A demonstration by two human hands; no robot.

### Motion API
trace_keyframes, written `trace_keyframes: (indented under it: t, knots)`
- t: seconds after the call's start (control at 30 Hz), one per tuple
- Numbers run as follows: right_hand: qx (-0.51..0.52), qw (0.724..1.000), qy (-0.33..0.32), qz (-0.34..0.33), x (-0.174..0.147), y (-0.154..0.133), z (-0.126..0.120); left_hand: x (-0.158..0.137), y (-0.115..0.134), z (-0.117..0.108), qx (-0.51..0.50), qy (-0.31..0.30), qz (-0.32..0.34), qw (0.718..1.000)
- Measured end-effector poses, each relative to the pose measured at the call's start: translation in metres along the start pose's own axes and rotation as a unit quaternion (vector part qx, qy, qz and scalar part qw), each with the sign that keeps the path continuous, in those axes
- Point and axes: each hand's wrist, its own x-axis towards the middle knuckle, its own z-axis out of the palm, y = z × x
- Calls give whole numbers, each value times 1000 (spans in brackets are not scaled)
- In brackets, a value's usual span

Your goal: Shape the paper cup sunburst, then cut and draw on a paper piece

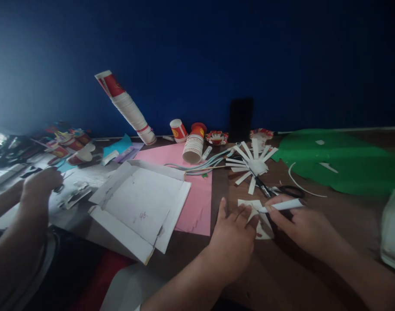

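My left hand [233, 242] lies with its fingers stretched out on a small white paper piece [266, 232], pressing it to the table. The fingers cover part of this paper. In my right hand [303, 229] is a white pen [285, 205], its tip on or just above the same piece; contact cannot be made out. Just beyond both hands are black-handled scissors [265, 188]. Their blades lie across a paper cup cut into a fan of white strips [257, 166].
Left of my hands lies a flattened white box [142, 201] over pink paper [197, 211]. Paper cups, including a leaning stack [131, 112], stand by the blue wall. Green sheet [333, 160] lies at right. Another person's hand [43, 179] works at far left.
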Motion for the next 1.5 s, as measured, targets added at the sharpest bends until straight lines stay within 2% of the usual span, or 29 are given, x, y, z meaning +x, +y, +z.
trace_keyframes:
  t: [0.53, 0.77, 0.97, 1.5]
  knots:
    - [-1, 1000, 8, 4, 0, -2, -1, 0, 0, 0, -6, -1, -2, 1000]
    - [24, 996, 48, 68, -5, 5, 3, 0, 0, 0, -16, 1, -2, 1000]
    - [21, 998, 50, 16, -2, 0, 7, 1, 0, 0, -15, 3, 0, 1000]
    - [20, 999, 43, 6, -2, -1, 7, 0, 0, -1, -26, 1, -4, 1000]
